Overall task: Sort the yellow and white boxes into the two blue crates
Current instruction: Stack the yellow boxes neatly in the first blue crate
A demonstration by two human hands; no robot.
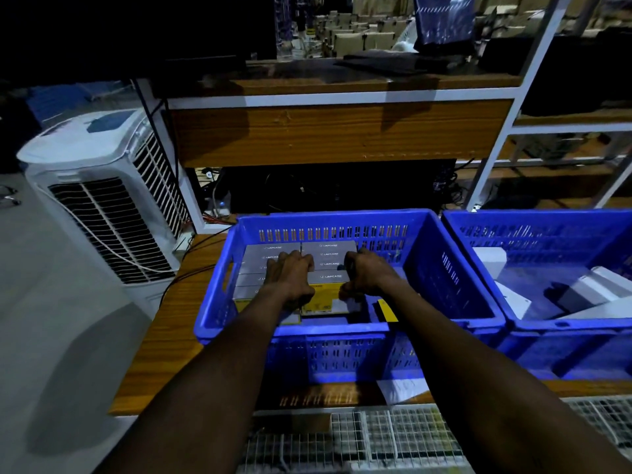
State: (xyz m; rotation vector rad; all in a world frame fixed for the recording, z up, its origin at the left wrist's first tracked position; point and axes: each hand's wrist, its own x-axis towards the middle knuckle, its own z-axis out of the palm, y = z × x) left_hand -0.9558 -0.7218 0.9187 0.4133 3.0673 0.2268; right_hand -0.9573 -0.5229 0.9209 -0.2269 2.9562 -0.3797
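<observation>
Both of my hands are inside the left blue crate (342, 216). It holds several yellow boxes (324, 302) with grey printed tops, packed in two rows. My left hand (290, 273) rests on the tops of the left row with its fingers laid over them. My right hand (366, 273) has its fingers curled over the right row, and its thumb presses the nearest yellow box. Another yellow box edge (387, 309) stands alone by the crate's front wall. The right blue crate (533, 214) holds white boxes (595, 285) lying loosely.
The crates sit side by side on a wooden table (164, 336). A white air cooler (102, 200) stands to the left, with cables trailing onto the table. A wood-and-white shelf (342, 131) rises behind. Wire mesh (376, 436) and a white paper (400, 390) lie at the near edge.
</observation>
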